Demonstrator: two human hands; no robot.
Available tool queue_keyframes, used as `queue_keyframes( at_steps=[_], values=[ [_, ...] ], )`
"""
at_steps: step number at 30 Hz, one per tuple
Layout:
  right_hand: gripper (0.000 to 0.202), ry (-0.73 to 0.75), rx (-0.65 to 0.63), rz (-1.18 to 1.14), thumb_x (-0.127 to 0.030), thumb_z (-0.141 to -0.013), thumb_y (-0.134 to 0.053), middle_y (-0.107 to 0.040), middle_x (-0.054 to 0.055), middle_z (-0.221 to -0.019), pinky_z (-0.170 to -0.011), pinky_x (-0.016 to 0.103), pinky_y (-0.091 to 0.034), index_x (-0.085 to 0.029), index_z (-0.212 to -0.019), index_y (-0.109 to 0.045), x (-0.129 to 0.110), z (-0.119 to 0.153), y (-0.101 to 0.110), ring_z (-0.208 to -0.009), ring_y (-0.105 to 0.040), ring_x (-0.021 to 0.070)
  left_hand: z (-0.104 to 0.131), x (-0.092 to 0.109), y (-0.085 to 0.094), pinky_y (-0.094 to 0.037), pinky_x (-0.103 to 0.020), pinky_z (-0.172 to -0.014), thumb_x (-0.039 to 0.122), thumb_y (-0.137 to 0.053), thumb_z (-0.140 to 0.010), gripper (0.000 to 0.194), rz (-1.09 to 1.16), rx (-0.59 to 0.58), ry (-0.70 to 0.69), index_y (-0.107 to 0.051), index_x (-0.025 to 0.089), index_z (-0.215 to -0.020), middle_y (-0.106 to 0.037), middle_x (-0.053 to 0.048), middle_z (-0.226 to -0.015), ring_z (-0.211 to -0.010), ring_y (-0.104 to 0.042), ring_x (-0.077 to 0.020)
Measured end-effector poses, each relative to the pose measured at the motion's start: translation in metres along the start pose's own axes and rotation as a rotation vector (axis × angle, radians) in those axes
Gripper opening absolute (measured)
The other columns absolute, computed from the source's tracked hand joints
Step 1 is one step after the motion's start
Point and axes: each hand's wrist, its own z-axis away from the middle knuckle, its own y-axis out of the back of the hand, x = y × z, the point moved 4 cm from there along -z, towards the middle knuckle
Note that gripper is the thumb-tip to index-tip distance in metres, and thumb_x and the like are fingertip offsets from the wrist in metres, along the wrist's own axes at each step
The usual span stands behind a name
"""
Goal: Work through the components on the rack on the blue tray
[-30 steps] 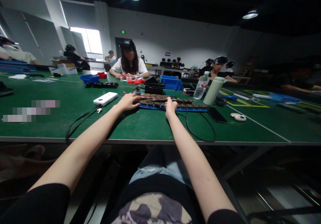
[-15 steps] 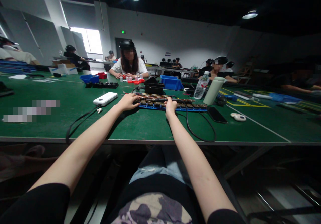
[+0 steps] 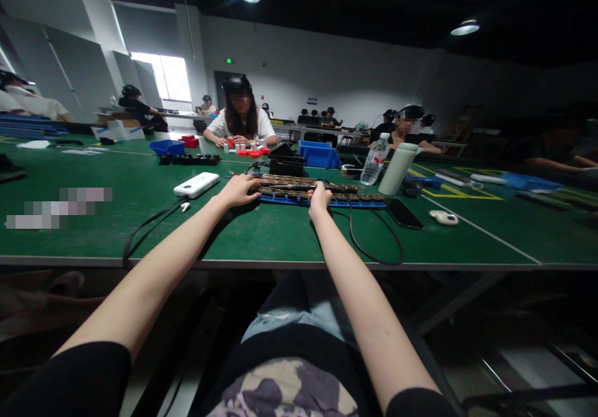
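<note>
A long blue-edged strip assembly (image 3: 364, 201) with rows of thin copper-coloured parts lies across the green table (image 3: 261, 236). On its left end rests my left hand (image 3: 240, 191), fingers reaching over the rows, apart from one another. My right hand (image 3: 319, 197) is at the middle of the assembly, its fingers closed around a dark tool with a black cable (image 3: 351, 233). The tool's slim shaft lies between my two hands, over the rows. The cable loops down on the right. My fingertips are small and partly hidden.
A white device (image 3: 197, 184) lies left of my hands. Behind the assembly are a black box (image 3: 286, 165) and a blue bin (image 3: 319, 154). A bottle (image 3: 375, 160), a green flask (image 3: 398, 169), a phone (image 3: 404, 214) and an earbud case (image 3: 443, 218) stand or lie right. A person (image 3: 240, 118) sits opposite.
My right hand has shifted slightly to the right along the assembly, and the cable loop has moved a little with it. My left hand stays in place.
</note>
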Motion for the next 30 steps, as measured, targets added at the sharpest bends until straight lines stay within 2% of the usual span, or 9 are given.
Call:
queue_keyframes(
  at_steps=[13,25,30],
  values=[
    [0.018,0.089,0.011,0.077,-0.029,-0.094,-0.063,-0.053,-0.006,-0.051,-0.059,0.028,-0.051,-0.025,-0.076,-0.058,0.010,-0.017,-0.002,-0.055,-0.059,0.0181,0.000,0.001,0.001,-0.055,-0.041,-0.099,0.044,-0.060,-0.097,0.044,-0.004,0.000,-0.003,-0.077,0.021,-0.130,-0.076,-0.014,-0.130,-0.116,-0.071,-0.0329],
    [0.022,0.141,0.016,0.172,-0.029,-0.093,-0.061,-0.056,-0.002,-0.053,-0.065,0.032,-0.055,-0.026,-0.071,-0.060,0.009,-0.020,-0.002,-0.062,-0.066,0.0226,0.002,0.004,0.005,-0.054,-0.039,-0.098,0.044,-0.059,-0.099,0.044,-0.016,-0.006,-0.016,-0.077,0.022,-0.133,-0.076,-0.013,-0.127,-0.115,-0.071,-0.0306],
    [0.020,0.162,0.000,0.146,-0.032,-0.094,-0.061,-0.054,-0.003,-0.051,-0.061,0.031,-0.054,-0.026,-0.075,-0.063,0.010,-0.021,-0.002,-0.058,-0.063,0.0218,0.002,0.005,0.006,-0.054,-0.040,-0.098,0.044,-0.058,-0.099,0.043,-0.018,-0.009,-0.012,-0.077,0.021,-0.131,-0.076,-0.014,-0.127,-0.114,-0.071,-0.0314]
  ],
)
